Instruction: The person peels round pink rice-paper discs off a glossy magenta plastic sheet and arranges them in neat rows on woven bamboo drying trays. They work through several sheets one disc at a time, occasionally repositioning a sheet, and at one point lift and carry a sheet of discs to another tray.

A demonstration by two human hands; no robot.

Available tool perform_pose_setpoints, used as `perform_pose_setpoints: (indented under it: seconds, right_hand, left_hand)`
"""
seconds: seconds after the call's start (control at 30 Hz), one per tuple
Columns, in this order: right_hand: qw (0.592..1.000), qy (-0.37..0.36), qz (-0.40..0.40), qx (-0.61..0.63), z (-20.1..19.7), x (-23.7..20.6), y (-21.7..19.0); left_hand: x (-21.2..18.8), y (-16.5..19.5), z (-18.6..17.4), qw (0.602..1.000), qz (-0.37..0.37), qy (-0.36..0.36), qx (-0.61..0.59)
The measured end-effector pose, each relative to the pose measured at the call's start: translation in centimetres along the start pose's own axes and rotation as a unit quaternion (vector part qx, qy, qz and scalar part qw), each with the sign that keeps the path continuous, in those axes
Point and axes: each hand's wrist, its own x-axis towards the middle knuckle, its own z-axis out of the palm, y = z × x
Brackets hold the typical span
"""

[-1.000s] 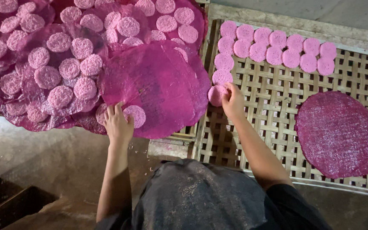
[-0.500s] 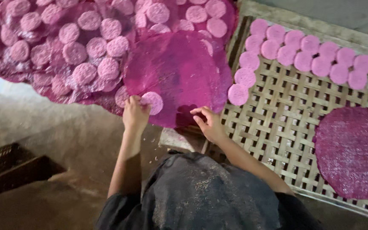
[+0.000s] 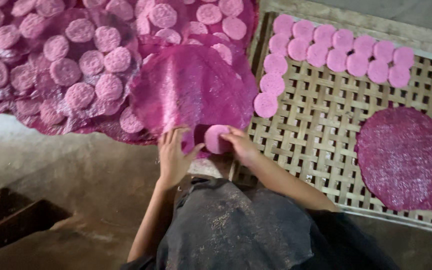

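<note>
A small round pink disc [image 3: 216, 138] is lifted at the near edge of a large magenta sheet [image 3: 191, 87]. My right hand [image 3: 240, 145] grips the disc from the right. My left hand [image 3: 173, 152] lies flat on the sheet's near edge, thumb touching the disc. Several more pink discs [image 3: 81, 95] stick to plastic-backed sheets piled at the upper left. Other pink discs [image 3: 336, 50] lie in rows on a woven bamboo rack [image 3: 321, 120] to the right.
A second large magenta round sheet [image 3: 406, 157] lies on the right part of the rack. A dark plastic crate [image 3: 6, 220] stands at the lower left on the concrete floor [image 3: 76, 175]. My grey-clad lap [image 3: 236, 230] fills the bottom centre.
My right hand came back from the rack, where it left a disc, to the sheet's near edge and took hold of another disc. My left hand stayed near the sheet's edge. The view shifted.
</note>
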Motion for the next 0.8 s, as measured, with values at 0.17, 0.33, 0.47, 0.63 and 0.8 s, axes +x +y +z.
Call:
perform_pose_setpoints:
  seconds: [0.17,0.33,0.47,0.63,0.8]
  right_hand:
    - [0.974,0.061,-0.149,-0.162,-8.8,-2.9,-2.4]
    - [0.789,0.175,-0.317,-0.496,-9.5,-3.7,-4.5]
    - [0.741,0.199,-0.390,-0.509,-7.9,-4.7,-5.4]
    - [0.692,0.232,-0.427,-0.534,-6.7,-5.3,-4.9]
    - [0.950,0.112,-0.177,-0.232,-5.0,-3.7,-4.4]
  left_hand:
    - [0.2,0.6,0.7,0.990,0.035,-0.105,0.092]
    - [-0.6,0.4,2.3,0.985,0.035,-0.134,0.107]
    - [-1.4,-1.0,3.1,0.990,0.038,-0.111,0.083]
    - [-2.2,-1.9,4.1,0.996,-0.053,0.007,-0.069]
    - [-2.1,2.0,6.1,0.982,0.180,-0.031,-0.052]
